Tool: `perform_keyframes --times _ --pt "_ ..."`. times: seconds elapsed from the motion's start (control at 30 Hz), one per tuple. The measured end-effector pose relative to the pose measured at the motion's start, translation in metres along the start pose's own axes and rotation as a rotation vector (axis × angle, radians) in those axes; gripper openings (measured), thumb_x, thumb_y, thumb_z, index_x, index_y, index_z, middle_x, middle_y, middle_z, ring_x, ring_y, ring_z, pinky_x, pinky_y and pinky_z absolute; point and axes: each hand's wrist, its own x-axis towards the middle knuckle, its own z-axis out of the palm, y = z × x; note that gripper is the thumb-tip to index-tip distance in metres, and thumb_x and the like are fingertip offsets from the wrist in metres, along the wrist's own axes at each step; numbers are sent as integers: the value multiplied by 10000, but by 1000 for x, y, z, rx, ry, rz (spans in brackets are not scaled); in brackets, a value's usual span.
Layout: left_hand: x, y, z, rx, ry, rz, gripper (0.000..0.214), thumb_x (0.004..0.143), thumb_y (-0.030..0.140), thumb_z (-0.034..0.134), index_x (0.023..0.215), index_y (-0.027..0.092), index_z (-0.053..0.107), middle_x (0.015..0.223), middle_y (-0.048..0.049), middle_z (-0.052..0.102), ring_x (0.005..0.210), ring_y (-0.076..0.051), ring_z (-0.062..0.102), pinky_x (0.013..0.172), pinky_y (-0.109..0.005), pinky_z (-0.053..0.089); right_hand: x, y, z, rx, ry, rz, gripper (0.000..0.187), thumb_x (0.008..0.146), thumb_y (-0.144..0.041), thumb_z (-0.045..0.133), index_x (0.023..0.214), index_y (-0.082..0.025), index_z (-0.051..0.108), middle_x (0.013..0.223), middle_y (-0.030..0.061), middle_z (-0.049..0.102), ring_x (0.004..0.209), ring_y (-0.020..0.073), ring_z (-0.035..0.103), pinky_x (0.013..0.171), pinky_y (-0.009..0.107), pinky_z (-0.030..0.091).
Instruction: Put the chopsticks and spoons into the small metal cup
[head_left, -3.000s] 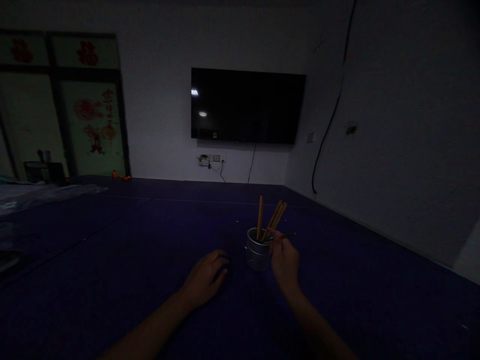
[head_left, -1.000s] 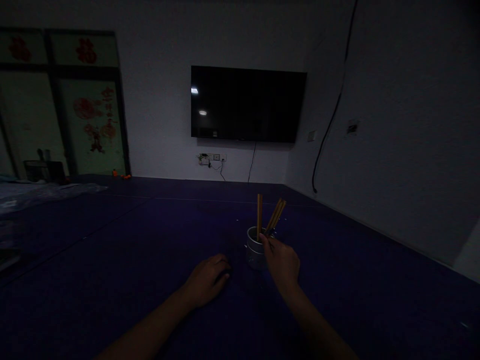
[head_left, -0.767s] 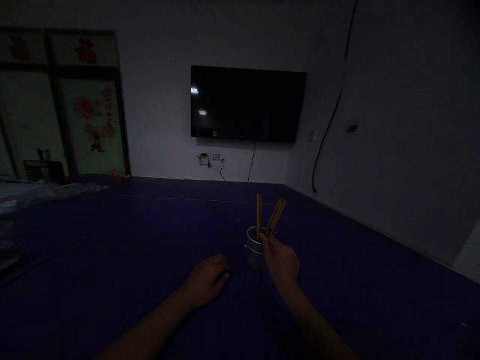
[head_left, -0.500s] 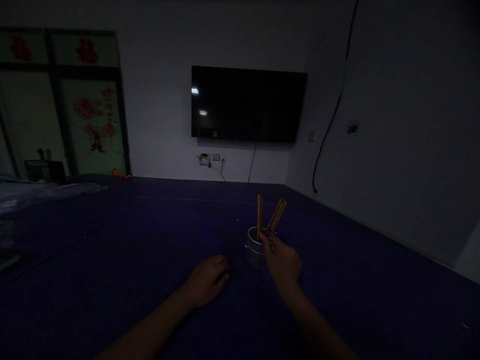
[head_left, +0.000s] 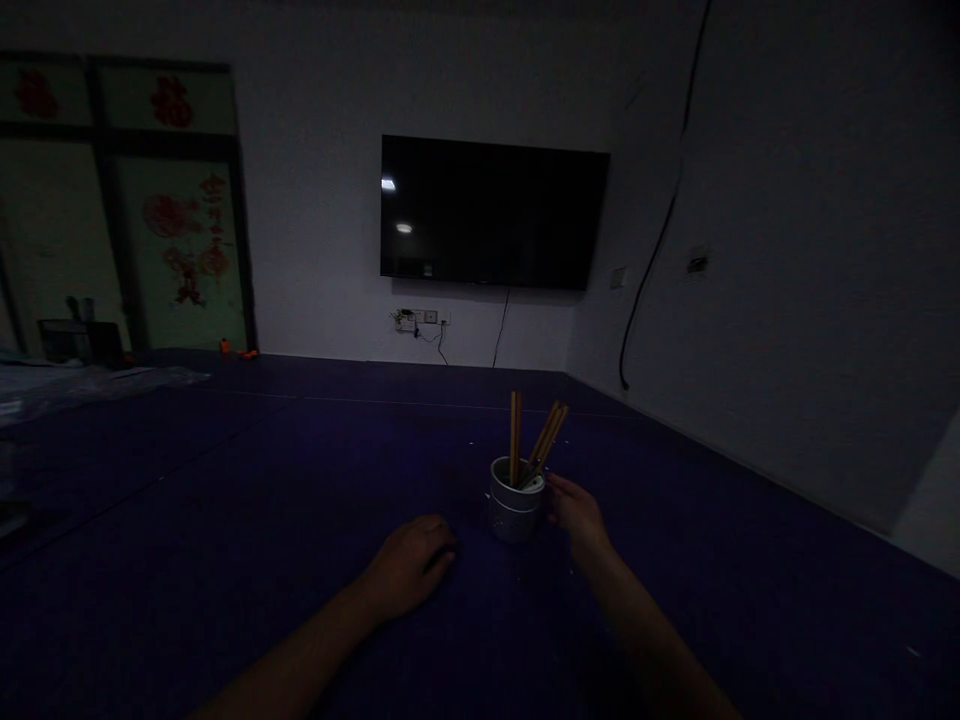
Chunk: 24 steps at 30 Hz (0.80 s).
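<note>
A grey cup (head_left: pixel 514 520) stands upright on the dark blue surface, slightly right of centre. Several wooden chopsticks (head_left: pixel 515 435) stick up out of it, one group nearly upright and another leaning right. A dark, thin item, too dim to name, shows among them at the rim. My right hand (head_left: pixel 577 515) is just right of the cup, its forefinger stretched towards the rim and the other fingers partly hidden; I see nothing held in it. My left hand (head_left: pixel 411 562) rests on the surface left of the cup, thumb apart from the loosely bent fingers, holding nothing.
The wide blue surface (head_left: pixel 337 450) runs back to the wall. Clear plastic sheeting (head_left: pixel 112 392) lies at the left, with a dark container (head_left: pixel 75 340) behind it. Small orange items (head_left: pixel 246 354) lie near the door. A television (head_left: pixel 495 212) hangs on the wall, and a black cable (head_left: pixel 652 265) hangs at the right.
My right hand has let go of the small dark looped item at the cup's rim and moved right and slightly down, beside the cup. My left hand has stayed put.
</note>
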Motion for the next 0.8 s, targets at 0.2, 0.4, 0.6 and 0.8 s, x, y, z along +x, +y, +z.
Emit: perform_keyframes --times 0.2,0.4,0.6,0.8 --pt "0 1 0 9 4 9 164 867 197 430 966 204 561 980 -51 620 934 -175 566 822 -304 453 -4 -16 -8 152 -587 134 576 459 -139 549 1022 -222 636 892 29 699 775 223 629 666 319 478" --pt "0 -1 1 -3 5 -1 173 864 207 437 986 209 560 987 -48 620 938 -174 567 825 -303 451 -13 -21 -1 211 -657 109 765 404 -161 802 1123 -228 549 1082 43 659 1058 262 575 941 410 407" --pt "1 1 -2 -8 -17 -4 164 868 213 429 965 203 561 979 -53 619 935 -178 563 823 -303 451 -15 -7 18 157 -463 20 777 353 -289 860 1056 -222 537 1042 67 667 1004 281 604 876 417 454" --pt "1 1 0 4 -1 1 169 864 194 424 962 207 560 975 -50 622 930 -175 562 818 -302 452 -15 -7 20 -30 -219 -171 748 418 -387 826 1079 -189 537 1058 100 660 988 281 608 858 404 463"
